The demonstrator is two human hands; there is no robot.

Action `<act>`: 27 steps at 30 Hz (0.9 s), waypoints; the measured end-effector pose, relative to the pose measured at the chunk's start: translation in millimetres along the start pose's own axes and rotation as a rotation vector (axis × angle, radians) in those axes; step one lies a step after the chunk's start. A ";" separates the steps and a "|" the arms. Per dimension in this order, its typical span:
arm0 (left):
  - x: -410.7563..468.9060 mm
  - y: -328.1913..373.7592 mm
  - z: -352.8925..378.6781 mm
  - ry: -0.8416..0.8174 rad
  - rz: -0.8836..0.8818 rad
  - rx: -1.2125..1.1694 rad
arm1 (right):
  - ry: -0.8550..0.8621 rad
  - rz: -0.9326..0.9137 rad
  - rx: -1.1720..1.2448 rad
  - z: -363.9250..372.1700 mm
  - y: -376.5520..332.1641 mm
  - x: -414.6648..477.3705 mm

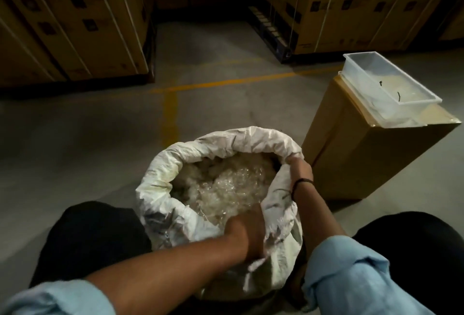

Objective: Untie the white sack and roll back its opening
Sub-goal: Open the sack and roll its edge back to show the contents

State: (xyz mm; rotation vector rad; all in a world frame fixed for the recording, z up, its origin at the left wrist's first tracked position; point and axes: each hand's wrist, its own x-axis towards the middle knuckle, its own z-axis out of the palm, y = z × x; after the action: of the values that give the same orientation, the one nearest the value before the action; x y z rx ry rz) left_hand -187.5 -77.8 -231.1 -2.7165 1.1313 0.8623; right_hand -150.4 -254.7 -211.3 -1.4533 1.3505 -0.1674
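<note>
White sack (175, 161): upright on concrete floor (100, 126), mouth open, rim rolled outward along far and left edges, right-near edge still loose. Contents: crumpled clear plastic (226, 181), filling it nearly to the rim. Left hand (247, 232) grasps the sack's near edge; right hand (300, 168) grasps its right rim. Open floor left of and beyond the sack. Just right of the sack: tall cardboard box (356, 159) topped by clear tray (419, 104) holding small dark pieces (398, 96). Stacked cartons (62, 21) well beyond.
</note>
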 end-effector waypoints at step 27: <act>-38.9 -70.3 -30.9 0.162 -0.126 -0.177 | -0.507 -1.606 -1.217 20.0 63.7 -77.4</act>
State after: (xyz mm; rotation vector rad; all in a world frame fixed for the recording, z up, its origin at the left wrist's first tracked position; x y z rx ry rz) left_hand -147.8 -10.7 -194.6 -3.0125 0.9357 0.7709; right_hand -202.3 -167.8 -225.6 -3.0014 -0.6074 0.0543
